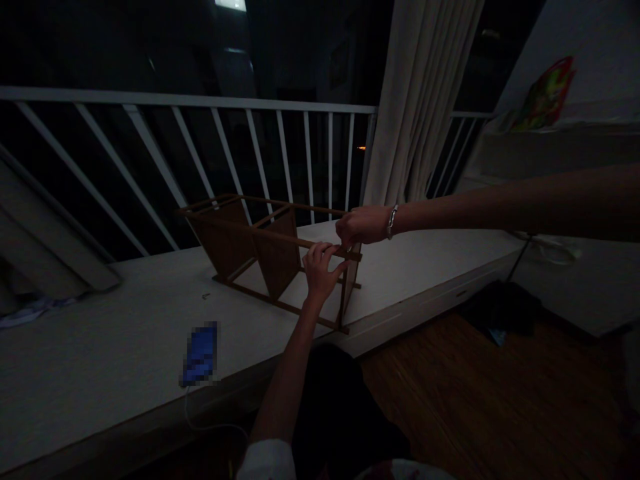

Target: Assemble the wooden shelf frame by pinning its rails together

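A brown wooden shelf rack [277, 243] lies on its side on the white ledge, its panels standing upright between the rails. My left hand [320, 268] is at the near upper rail, close to the rack's right end, with fingers over the rail and thumb beneath. Just beyond it, my right hand [364, 225] reaches in from the right, its fingers pinched together at the same end of the rack. Whatever those fingers hold is too small and dark to make out. A silver bracelet [393, 221] circles the right wrist.
A blurred blue phone-like object [201, 353] with a white cable rests on the ledge [125, 347]. Near it lies a tiny dark piece [206, 296]. White railing [280, 147] and a curtain [415, 93] stand behind. Dark cloth [505, 310] lies on the wooden floor.
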Demonstrator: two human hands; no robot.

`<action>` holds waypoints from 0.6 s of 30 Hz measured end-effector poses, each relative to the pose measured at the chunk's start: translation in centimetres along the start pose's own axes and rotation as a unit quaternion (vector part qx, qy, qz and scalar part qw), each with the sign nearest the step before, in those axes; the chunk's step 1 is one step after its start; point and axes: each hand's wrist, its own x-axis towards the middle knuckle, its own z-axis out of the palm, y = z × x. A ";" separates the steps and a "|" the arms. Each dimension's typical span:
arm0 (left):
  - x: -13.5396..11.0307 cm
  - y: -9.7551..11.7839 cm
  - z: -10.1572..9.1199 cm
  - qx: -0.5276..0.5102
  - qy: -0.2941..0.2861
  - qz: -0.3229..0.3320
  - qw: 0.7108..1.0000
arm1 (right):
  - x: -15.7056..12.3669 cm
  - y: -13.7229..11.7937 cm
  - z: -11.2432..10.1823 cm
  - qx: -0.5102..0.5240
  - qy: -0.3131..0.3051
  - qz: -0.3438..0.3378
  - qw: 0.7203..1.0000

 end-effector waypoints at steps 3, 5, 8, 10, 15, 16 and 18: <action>0.0 -0.1 0.1 -0.005 0.002 0.001 1.000 | 0.1 -0.1 -0.1 0.014 0.002 0.060 0.998; 0.0 -0.1 0.1 -0.008 0.004 0.002 1.000 | 0.2 -0.2 -0.1 0.026 0.007 0.096 0.995; 0.0 -0.1 0.2 -0.009 0.005 0.001 1.000 | 0.2 -0.3 -0.1 0.060 0.004 0.144 0.988; 0.0 -0.1 0.3 -0.012 0.003 0.003 1.000 | 0.3 -0.4 0.0 0.090 -0.006 0.165 0.982; 0.0 -0.2 0.4 -0.016 0.011 0.004 1.000 | 0.8 -0.8 0.1 0.142 -0.046 0.233 0.961; 0.0 -0.2 0.4 -0.015 0.011 0.005 1.000 | 0.8 -1.0 0.1 0.145 -0.052 0.243 0.958; 0.0 -0.3 0.5 -0.012 0.010 0.006 1.000 | 0.8 -1.3 -0.1 0.139 -0.055 0.248 0.957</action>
